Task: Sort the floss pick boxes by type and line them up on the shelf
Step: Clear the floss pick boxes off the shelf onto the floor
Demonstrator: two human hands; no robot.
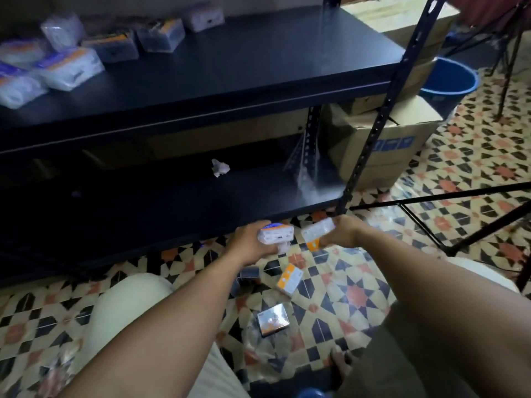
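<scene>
My left hand (249,242) grips a white floss pick box (275,235) with an orange and blue top, just in front of the lower shelf's edge. My right hand (342,234) holds another white box (317,231) with an orange end, tilted. On the tiled floor below lie an orange and white box (289,279), a dark clear box (249,273) and a silvery box (272,319). On the upper black shelf (258,67), at the left, stand several boxes: white ones (69,67) in front, dark ones (160,34) behind.
A crumpled white paper (219,167) lies on the lower shelf (172,202). Cardboard cartons (382,139) and a blue bucket (448,81) stand right of the rack. Thin black metal legs (448,196) cross the floor at right. My knees flank the floor boxes.
</scene>
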